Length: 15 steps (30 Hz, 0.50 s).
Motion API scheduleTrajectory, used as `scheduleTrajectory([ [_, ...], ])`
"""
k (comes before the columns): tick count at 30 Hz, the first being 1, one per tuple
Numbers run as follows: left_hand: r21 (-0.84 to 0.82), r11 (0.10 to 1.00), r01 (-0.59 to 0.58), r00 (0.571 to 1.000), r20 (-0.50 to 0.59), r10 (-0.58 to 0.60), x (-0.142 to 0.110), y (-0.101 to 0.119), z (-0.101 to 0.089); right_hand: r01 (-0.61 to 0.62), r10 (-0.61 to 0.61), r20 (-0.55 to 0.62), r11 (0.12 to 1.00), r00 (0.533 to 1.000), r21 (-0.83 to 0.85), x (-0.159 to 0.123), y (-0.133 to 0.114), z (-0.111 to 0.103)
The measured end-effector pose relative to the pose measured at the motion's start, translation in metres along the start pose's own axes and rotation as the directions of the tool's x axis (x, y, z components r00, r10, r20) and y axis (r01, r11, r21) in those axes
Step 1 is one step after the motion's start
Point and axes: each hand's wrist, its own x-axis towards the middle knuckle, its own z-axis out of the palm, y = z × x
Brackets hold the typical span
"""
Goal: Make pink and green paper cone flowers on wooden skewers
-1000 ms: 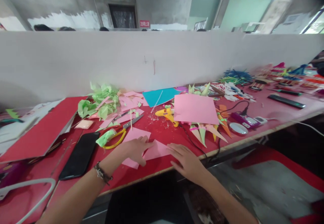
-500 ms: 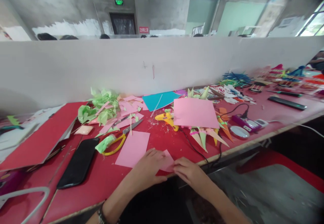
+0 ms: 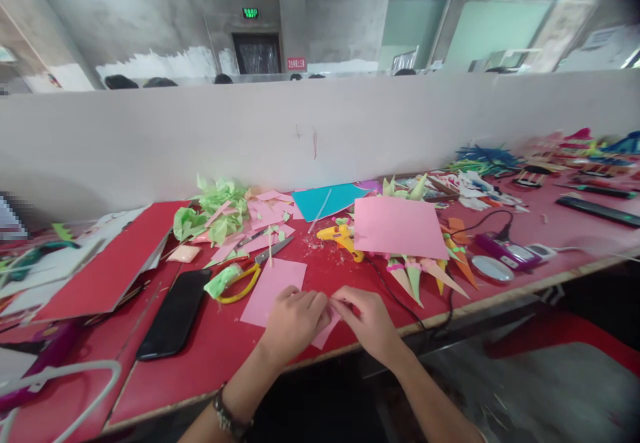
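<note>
A small piece of pink paper (image 3: pixel 326 333) is held between my hands near the table's front edge, its upper part covered by fingers. My left hand (image 3: pixel 296 319) has its fingers curled over the paper's left side. From the right, my right hand (image 3: pixel 367 319) pinches the paper's top corner between thumb and fingers, close to the left fingertips. Beside my left hand lies a larger pink sheet (image 3: pixel 273 289). Yellow-handled scissors (image 3: pixel 245 284) rest just left of that sheet, with a pale stick (image 3: pixel 271 246) near their blades.
A yellow glue gun (image 3: pixel 343 237) lies beside a pink sheet (image 3: pixel 400 226) covering paper cones (image 3: pixel 414 279). A black phone (image 3: pixel 175 313) and a red folder (image 3: pixel 115 263) are at left. Green crumpled paper (image 3: pixel 220 213) and a blue sheet (image 3: pixel 317 201) lie near the white partition (image 3: pixel 225 129).
My left hand has gone from lying fairly flat to curled fingers. Both hands have come together at the small pink paper's top, and the paper has turned. The camera view has shifted slightly left.
</note>
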Motion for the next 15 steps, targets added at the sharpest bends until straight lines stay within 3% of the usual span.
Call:
scheduleTrajectory([
  [6,0.006,0.999,0.048,0.998,0.04,-0.049,-0.007,-0.013,-0.002,-0.08,0.079,0.019,0.995,0.997,0.067,0.003,0.0,-0.001],
  [11,0.052,0.993,0.108,0.987,0.115,-0.113,-0.023,-0.036,-0.001,-0.116,0.117,0.001,0.99,0.993,0.08,0.003,0.009,-0.004],
  [13,0.102,0.978,0.18,0.966,0.169,-0.195,-0.031,-0.049,-0.001,-0.125,0.126,-0.015,0.989,0.992,0.074,0.003,0.012,-0.005],
  [15,0.143,0.934,0.327,0.919,0.182,-0.349,-0.037,-0.061,-0.004,-0.144,0.147,-0.029,0.986,0.989,0.079,0.003,0.015,-0.006],
])
